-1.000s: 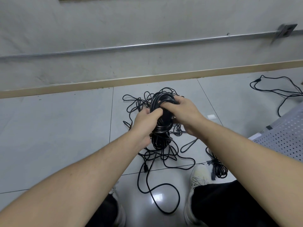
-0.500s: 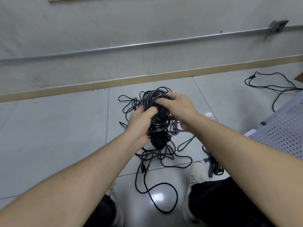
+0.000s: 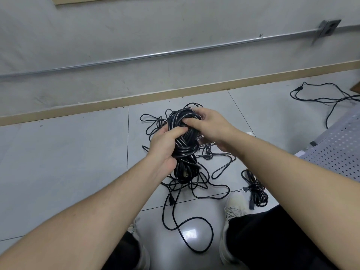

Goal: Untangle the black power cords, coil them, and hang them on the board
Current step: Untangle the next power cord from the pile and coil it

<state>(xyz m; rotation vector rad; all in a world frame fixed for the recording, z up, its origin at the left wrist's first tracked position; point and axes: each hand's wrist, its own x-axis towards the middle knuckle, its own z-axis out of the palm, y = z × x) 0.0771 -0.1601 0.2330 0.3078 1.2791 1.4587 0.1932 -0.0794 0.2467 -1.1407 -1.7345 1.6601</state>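
While both hands hold it above the floor, a thick coiled bundle of black power cord [image 3: 184, 145] sits at the centre of the view, wound several times around its middle. The left hand [image 3: 165, 147] grips the bundle's waist from the left, fingers curled round it with the thumb on top. The right hand [image 3: 207, 125] grasps the upper loops from the right, fingers wrapped over the far end of the coil; what its lower fingers do behind the bundle is hard to make out.

Beneath the bundle, a loose tangle of black cords [image 3: 194, 180] sprawls over the pale grey floor tiles [image 3: 68, 162], and one long strand loops nearer, between the person's two feet. A plug end [image 3: 171, 200] lies on that strand. To the right, just beside a white sneaker [image 3: 232, 209], rests a smaller coiled cord [image 3: 256, 189]. Farther right lies a white perforated board [image 3: 339, 152]. Another loose black cable [image 3: 327, 99] trails across the far right floor. Along the far side runs a grey wall with a wooden baseboard [image 3: 175, 94] and a metal conduit pipe [image 3: 155, 55].
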